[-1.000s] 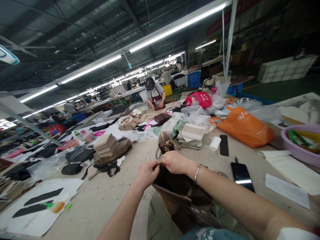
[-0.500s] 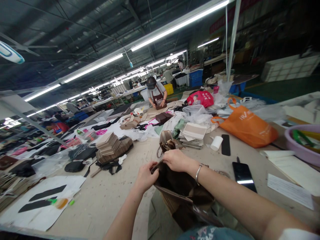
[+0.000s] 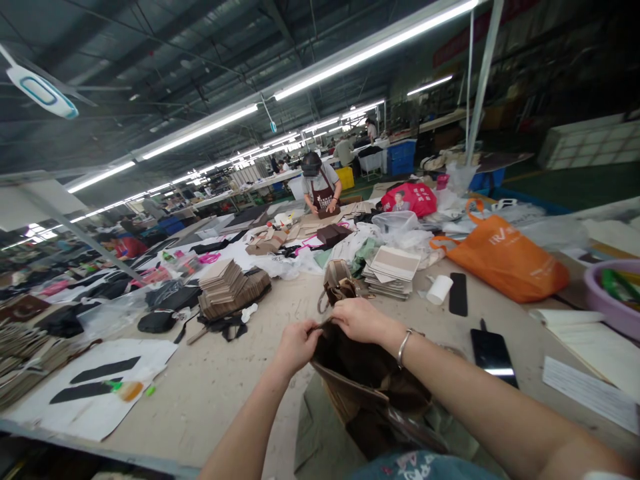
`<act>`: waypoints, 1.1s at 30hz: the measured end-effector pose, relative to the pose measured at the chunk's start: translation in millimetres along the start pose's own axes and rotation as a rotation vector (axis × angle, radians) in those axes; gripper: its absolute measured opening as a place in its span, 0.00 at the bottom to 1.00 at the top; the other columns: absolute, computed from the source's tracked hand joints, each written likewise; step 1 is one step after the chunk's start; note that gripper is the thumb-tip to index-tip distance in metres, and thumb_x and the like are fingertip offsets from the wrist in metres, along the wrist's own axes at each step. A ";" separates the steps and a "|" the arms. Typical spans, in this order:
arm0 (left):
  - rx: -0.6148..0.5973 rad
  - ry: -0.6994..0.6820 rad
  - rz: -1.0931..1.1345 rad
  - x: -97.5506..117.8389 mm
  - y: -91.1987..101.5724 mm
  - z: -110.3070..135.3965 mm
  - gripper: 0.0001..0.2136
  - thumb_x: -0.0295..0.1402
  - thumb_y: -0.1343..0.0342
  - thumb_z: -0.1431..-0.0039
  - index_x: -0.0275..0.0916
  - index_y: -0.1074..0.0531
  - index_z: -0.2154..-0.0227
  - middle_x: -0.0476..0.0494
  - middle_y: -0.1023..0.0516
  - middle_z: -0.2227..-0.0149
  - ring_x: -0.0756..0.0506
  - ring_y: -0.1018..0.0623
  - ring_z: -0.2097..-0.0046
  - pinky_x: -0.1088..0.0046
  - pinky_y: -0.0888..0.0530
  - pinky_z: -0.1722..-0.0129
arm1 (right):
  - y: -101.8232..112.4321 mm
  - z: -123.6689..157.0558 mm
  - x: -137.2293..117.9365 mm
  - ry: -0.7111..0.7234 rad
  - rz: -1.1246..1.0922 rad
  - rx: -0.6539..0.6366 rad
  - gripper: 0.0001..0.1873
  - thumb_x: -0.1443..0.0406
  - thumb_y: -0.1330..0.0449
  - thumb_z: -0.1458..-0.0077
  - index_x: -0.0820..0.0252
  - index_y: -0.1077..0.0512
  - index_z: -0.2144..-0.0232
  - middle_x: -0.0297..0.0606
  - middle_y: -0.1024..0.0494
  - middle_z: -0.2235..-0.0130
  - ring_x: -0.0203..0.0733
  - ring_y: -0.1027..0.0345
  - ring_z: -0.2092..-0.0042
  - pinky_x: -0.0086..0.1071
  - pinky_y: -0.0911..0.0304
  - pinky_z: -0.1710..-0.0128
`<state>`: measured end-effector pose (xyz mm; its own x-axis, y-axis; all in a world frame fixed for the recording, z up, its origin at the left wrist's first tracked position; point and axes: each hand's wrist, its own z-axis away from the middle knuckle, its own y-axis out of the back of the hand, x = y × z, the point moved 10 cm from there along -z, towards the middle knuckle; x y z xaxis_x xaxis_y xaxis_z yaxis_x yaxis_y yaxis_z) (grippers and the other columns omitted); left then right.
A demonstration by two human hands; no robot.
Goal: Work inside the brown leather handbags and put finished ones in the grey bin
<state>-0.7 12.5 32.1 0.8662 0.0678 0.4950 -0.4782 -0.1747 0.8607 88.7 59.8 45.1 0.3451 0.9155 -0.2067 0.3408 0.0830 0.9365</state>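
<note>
A brown handbag (image 3: 350, 393) stands at the table's near edge, its mouth open towards me and its dark lining showing. My left hand (image 3: 299, 343) pinches the bag's far left rim between thumb and fingers. Close beside it, my right hand (image 3: 363, 321) grips the same rim, with a bracelet on the wrist. The fingertips of both hands nearly meet there. Just beyond them lies a smaller tan and brown bag (image 3: 341, 280) with a strap. The lower part of the handbag is partly hidden by my right forearm and clothing.
Left of centre sits a stack of tan pieces (image 3: 223, 287). Grey-beige panels (image 3: 393, 267) are piled behind my hands. To the right are a white roll (image 3: 439, 290), a phone (image 3: 494, 353), an orange bag (image 3: 507, 257) and a purple basin (image 3: 613, 293). Across the table a person (image 3: 323, 187) works.
The view has shifted slightly, so the surroundings appear further right. My left fingers have closed in on the rim, nearer my right hand. Both hands still hold the bag.
</note>
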 end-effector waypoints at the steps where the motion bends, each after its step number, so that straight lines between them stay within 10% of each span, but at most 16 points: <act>1: -0.004 -0.002 -0.001 0.2 -0.2 0.2 0.09 0.31 0.50 0.45 0.37 0.25 0.73 0.49 0.25 0.76 0.50 0.29 0.73 0.76 0.37 0.72 | 0.0 -0.2 0.4 -0.003 0.001 -0.006 0.11 0.65 0.49 0.43 0.61 0.27 0.69 0.39 0.24 0.66 0.39 0.32 0.63 0.29 0.44 0.65; 15: -0.047 -0.027 -0.220 1.3 -5.5 -5.5 0.12 0.34 0.52 0.41 0.39 0.27 0.75 0.48 0.26 0.77 0.49 0.29 0.72 0.76 0.41 0.72 | 0.5 3.0 9.6 -0.090 -0.027 -0.128 0.17 0.57 0.49 0.41 0.60 0.25 0.66 0.42 0.23 0.64 0.42 0.31 0.62 0.29 0.43 0.65; 21: -0.079 -0.011 -0.260 2.0 -6.3 -4.5 0.12 0.35 0.54 0.41 0.38 0.29 0.74 0.47 0.27 0.77 0.49 0.30 0.73 0.75 0.42 0.73 | 25.4 35.5 37.8 -0.141 -0.303 -0.191 0.31 0.46 0.45 0.49 0.56 0.33 0.48 0.36 0.22 0.65 0.39 0.32 0.68 0.27 0.45 0.72; 28: -0.185 -0.004 -0.253 10.0 -10.2 -8.4 0.12 0.37 0.53 0.42 0.39 0.27 0.70 0.43 0.24 0.72 0.45 0.26 0.68 0.73 0.38 0.71 | 24.9 73.4 48.2 -0.208 -0.064 -0.166 0.18 0.55 0.48 0.43 0.59 0.24 0.73 0.38 0.23 0.72 0.39 0.33 0.70 0.28 0.48 0.72; 33: -0.224 -0.072 -0.171 33.3 -14.9 -18.3 0.19 0.46 0.49 0.45 0.42 0.28 0.54 0.41 0.22 0.60 0.41 0.25 0.59 0.70 0.33 0.63 | 17.7 72.7 52.3 -0.257 0.058 -0.128 0.17 0.57 0.48 0.42 0.59 0.24 0.72 0.40 0.22 0.69 0.42 0.31 0.67 0.30 0.45 0.70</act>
<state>32.6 35.3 37.9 0.9411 0.0062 0.3381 -0.3379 0.0549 0.9396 176.3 80.5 30.3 0.5764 0.7920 -0.2013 0.2063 0.0974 0.9736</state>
